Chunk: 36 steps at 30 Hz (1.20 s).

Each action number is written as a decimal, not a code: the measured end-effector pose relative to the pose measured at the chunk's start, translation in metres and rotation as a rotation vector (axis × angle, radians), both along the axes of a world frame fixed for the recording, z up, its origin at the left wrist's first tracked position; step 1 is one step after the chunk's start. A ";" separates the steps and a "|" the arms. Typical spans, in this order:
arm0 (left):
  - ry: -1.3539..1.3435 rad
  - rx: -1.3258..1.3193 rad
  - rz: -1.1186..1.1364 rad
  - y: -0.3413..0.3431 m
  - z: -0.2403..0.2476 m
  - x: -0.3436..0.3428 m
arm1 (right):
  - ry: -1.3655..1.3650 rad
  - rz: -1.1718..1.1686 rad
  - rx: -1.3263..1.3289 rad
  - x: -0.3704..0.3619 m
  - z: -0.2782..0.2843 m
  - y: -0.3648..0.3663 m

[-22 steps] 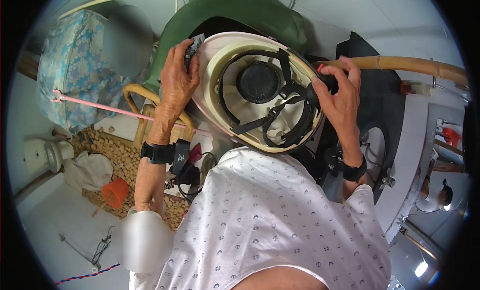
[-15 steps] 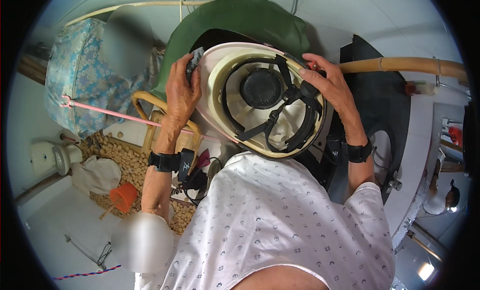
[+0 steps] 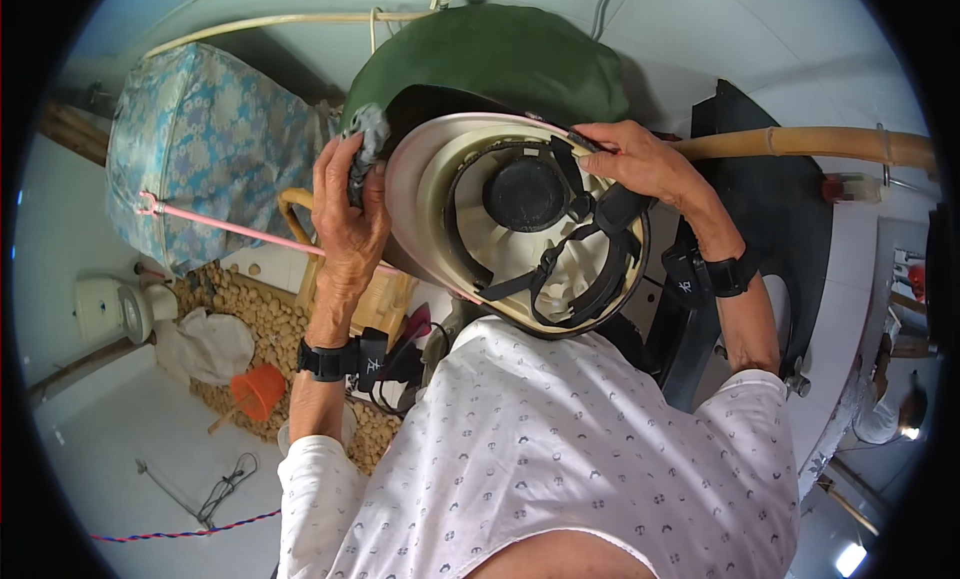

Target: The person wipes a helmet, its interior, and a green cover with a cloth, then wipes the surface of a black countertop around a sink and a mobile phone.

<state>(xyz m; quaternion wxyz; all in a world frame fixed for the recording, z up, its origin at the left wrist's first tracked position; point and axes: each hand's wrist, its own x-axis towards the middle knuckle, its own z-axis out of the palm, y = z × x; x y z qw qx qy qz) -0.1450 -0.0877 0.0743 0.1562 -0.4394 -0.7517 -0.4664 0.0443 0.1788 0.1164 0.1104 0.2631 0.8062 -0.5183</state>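
A helmet (image 3: 415, 219) with a pale pink shell rests with its inside facing up against the front of my patterned white shirt (image 3: 560, 409). Black straps (image 3: 550, 259) and a round black pad (image 3: 523, 193) show inside its cream lining. My right hand (image 3: 645, 164) grips the helmet's far right rim, thumb on the inner side. Just left of the helmet, my left hand (image 3: 350, 214) is closed round a crumpled grey cloth (image 3: 370, 134), which sticks up past its fingers. That hand looks slightly apart from the shell.
Behind the helmet sits a dark green cover (image 3: 490, 49). A blue flowered cover (image 3: 200, 149) and a pink stick (image 3: 230, 229) are at left. Potatoes or similar lumps (image 3: 265, 324) lie below, with an orange container (image 3: 258, 391). A bamboo pole (image 3: 810, 142) extends right.
My left hand with the grey cloth has drawn a little away from the helmet's left side. My right hand has shifted its hold along the rim. The view has moved slightly.
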 end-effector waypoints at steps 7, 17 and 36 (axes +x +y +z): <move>0.266 -0.316 -0.353 0.047 0.009 0.025 | 0.139 0.061 0.028 -0.007 0.007 -0.017; 0.216 -0.436 -0.108 0.045 -0.004 0.037 | -0.028 0.033 0.074 -0.004 0.013 -0.015; -0.059 -0.705 -0.096 -0.013 0.038 0.041 | 0.063 0.070 0.160 -0.003 0.015 -0.023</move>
